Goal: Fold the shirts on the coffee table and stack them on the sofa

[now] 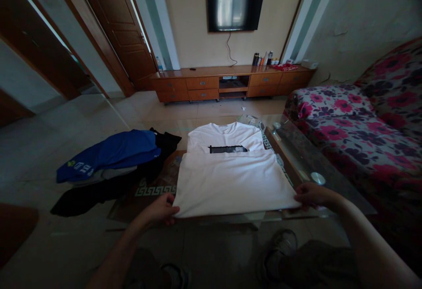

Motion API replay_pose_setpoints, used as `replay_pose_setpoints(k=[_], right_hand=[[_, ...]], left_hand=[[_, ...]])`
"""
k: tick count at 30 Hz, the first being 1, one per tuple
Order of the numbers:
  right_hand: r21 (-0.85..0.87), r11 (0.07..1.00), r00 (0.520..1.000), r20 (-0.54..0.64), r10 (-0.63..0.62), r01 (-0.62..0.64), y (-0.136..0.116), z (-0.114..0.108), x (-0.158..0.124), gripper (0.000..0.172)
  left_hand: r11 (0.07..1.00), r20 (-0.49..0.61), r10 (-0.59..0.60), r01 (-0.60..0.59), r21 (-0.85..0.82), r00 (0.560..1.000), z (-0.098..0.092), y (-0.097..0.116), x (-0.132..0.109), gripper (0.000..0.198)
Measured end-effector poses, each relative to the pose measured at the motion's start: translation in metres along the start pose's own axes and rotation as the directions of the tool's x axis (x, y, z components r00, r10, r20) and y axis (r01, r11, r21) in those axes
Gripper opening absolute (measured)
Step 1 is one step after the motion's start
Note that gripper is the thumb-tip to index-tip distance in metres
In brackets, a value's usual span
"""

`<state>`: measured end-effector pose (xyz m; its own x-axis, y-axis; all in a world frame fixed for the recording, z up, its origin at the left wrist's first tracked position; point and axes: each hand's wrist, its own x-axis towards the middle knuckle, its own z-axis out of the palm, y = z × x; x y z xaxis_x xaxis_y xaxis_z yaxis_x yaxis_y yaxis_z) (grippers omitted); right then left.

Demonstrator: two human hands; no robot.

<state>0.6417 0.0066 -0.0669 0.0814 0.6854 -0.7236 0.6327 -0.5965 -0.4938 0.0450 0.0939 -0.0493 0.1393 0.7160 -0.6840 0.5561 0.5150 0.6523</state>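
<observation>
A white T-shirt with a dark print lies on a glass coffee table, its lower part folded up over the chest. My left hand pinches the shirt's near left corner, fingers curled on the cloth. My right hand grips the near right corner in the same way. Both hands sit at the table's near edge.
A blue garment lies over black clothes at the table's left end. A floral sofa stands on the right. At the far wall stand a wooden TV cabinet and a wall-mounted TV. My knees and shoes show below.
</observation>
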Motion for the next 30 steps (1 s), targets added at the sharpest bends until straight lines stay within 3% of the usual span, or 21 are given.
replay_pose_setpoints(k=[4,10,13,17,19,20,21,23,24,26,28,30], right_hand=[[-0.077,0.995,0.997,-0.041,0.064,-0.067,0.009,-0.004,0.009,0.038],[-0.059,0.998,1.000,-0.029,0.004,-0.006,-0.004,0.004,0.010,0.063],[-0.168,0.986,0.999,-0.039,0.004,-0.010,-0.008,0.009,0.014,0.057],[-0.265,0.964,1.000,-0.020,0.020,-0.025,-0.004,0.004,0.016,0.045],[-0.312,0.949,0.996,-0.090,0.017,-0.044,-0.009,0.000,0.016,0.039],[-0.330,0.942,0.983,-0.184,-0.004,-0.058,-0.015,-0.001,0.016,0.035],[-0.346,0.936,0.951,-0.304,-0.053,-0.059,-0.024,-0.001,0.017,0.032],[-0.385,0.923,0.815,-0.536,-0.219,-0.006,-0.050,0.007,0.022,0.032],[-0.427,0.902,0.742,-0.584,-0.330,0.065,-0.065,0.014,0.025,0.035],[-0.544,0.817,0.644,-0.558,-0.523,0.192,-0.093,0.034,0.035,0.038],[-0.630,0.729,0.632,-0.457,-0.626,0.268,-0.113,0.055,0.047,0.045],[-0.665,0.715,0.650,-0.448,-0.614,0.216,-0.121,0.070,0.056,0.051]], left_hand=[[0.983,-0.072,0.003,0.010,0.181,0.997,-0.003,0.003,0.001,0.047],[0.961,-0.189,0.069,-0.014,0.278,0.980,-0.003,0.000,0.008,0.030],[0.922,-0.212,0.092,-0.003,0.386,0.973,-0.005,-0.005,0.011,0.026],[0.832,-0.148,0.085,0.011,0.554,0.985,-0.015,-0.005,0.007,0.026],[0.761,-0.132,0.160,-0.037,0.648,0.978,-0.017,0.003,0.005,0.022],[0.727,-0.154,0.216,-0.054,0.684,0.964,-0.017,0.010,0.005,0.017],[0.700,-0.196,0.285,-0.064,0.712,0.938,-0.014,0.018,0.007,0.011],[0.655,-0.287,0.450,-0.094,0.749,0.846,-0.002,0.037,0.016,0.019],[0.621,-0.301,0.547,-0.138,0.771,0.781,0.006,0.046,0.022,0.025],[0.494,-0.199,0.717,-0.286,0.821,0.669,0.024,0.060,0.039,0.031],[0.372,-0.084,0.800,-0.380,0.847,0.595,0.039,0.065,0.058,0.039],[0.309,-0.031,0.822,-0.401,0.862,0.568,0.047,0.061,0.075,0.048]])
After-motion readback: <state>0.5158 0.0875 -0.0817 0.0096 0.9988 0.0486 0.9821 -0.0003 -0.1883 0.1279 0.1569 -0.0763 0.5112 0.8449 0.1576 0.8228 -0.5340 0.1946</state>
